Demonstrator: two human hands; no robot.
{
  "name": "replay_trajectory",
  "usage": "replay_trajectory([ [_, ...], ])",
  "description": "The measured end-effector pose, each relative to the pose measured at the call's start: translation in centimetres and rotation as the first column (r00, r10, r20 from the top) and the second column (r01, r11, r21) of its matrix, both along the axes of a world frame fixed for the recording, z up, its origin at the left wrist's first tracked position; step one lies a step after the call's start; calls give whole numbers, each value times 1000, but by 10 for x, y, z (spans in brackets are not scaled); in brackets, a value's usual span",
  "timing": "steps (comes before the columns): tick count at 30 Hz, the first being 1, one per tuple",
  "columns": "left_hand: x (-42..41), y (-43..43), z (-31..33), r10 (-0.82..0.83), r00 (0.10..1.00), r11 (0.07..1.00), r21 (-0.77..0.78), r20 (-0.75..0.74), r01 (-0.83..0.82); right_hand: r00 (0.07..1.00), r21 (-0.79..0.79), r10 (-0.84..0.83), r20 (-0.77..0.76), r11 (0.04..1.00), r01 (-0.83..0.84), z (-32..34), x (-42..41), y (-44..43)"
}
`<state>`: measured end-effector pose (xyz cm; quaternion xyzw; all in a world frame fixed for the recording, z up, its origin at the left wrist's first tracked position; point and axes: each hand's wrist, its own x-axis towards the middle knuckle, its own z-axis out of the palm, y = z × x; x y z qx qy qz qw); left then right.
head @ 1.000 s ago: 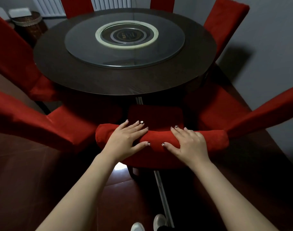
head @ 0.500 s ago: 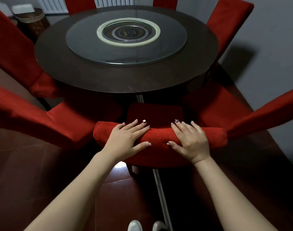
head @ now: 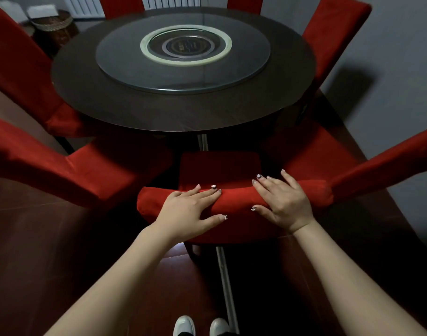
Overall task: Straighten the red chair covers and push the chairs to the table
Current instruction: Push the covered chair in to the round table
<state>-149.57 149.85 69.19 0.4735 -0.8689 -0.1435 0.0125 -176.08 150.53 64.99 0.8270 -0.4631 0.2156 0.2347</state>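
Red chair cover (head: pixel 234 204) wraps the chair (head: pixel 219 166) straight before me, whose seat reaches toward the edge of the round bench (head: pixel 110 100). Both my arms stretch forward. My left grip (head: pixel 190 209) lies flat on the chair's top edge, fingers straight, thumb spread on the near face, clutching nothing. My right grip (head: pixel 285 202) lies likewise, fingers fanned. Far left, a woven basket (head: pixel 54 27) carries something pale I cannot identify.

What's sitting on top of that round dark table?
A round glass turntable with a pale ring around its dark hub lies on the table. The hub covers the tabletop's centre.
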Motion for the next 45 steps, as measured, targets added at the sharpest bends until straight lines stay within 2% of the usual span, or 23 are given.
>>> replay_trajectory([
  [5,-32,18,-5,-40,998,999,8,-39,40,999,70,-14,-32,997,16,7,-40,4],
  [11,-25,21,-8,-115,993,962,-252,-33,103,988,173,-141,57,976,129,6,-33,16],
  [17,-25,5,-9,-132,990,930,-339,57,144,993,219,-94,72,973,76,9,-40,11],
  [27,-34,-23,-10,-21,999,928,-372,-29,9,993,310,-104,64,947,79,15,-41,-31],
  [34,-30,-50,-12,39,998,948,-315,-50,-53,991,311,-108,79,947,78,16,-38,-62],
  [45,-26,-84,-16,-1,997,928,-371,-79,-29,982,376,-159,99,920,111,18,-30,-91],
])
